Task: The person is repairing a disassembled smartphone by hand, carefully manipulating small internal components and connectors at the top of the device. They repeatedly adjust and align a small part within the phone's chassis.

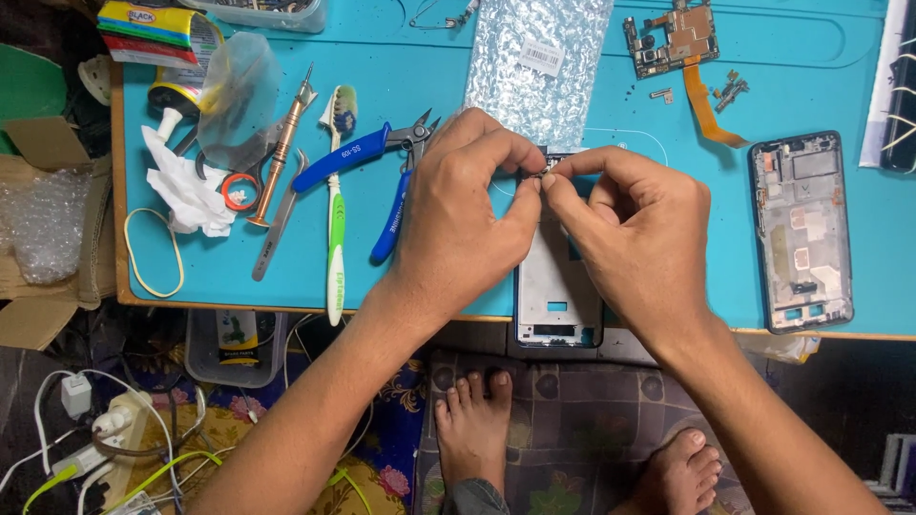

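Observation:
My left hand (458, 215) and my right hand (634, 234) meet above a turquoise work mat (429, 277), fingertips pinching one tiny dark part (541, 175) between them. Under the hands lies a phone frame (553, 300) with a pale inner plate; its lower end hangs over the table's front edge and its top is hidden by my fingers. The small part is too small to identify.
Blue-handled cutters (382, 172), a toothbrush (335, 210), a copper screwdriver (282, 143), tweezers and crumpled tissue (186, 191) lie left. A silver anti-static bag (539, 62) is behind the hands. A circuit board with orange flex (682, 43) and a second phone frame (801, 229) are right.

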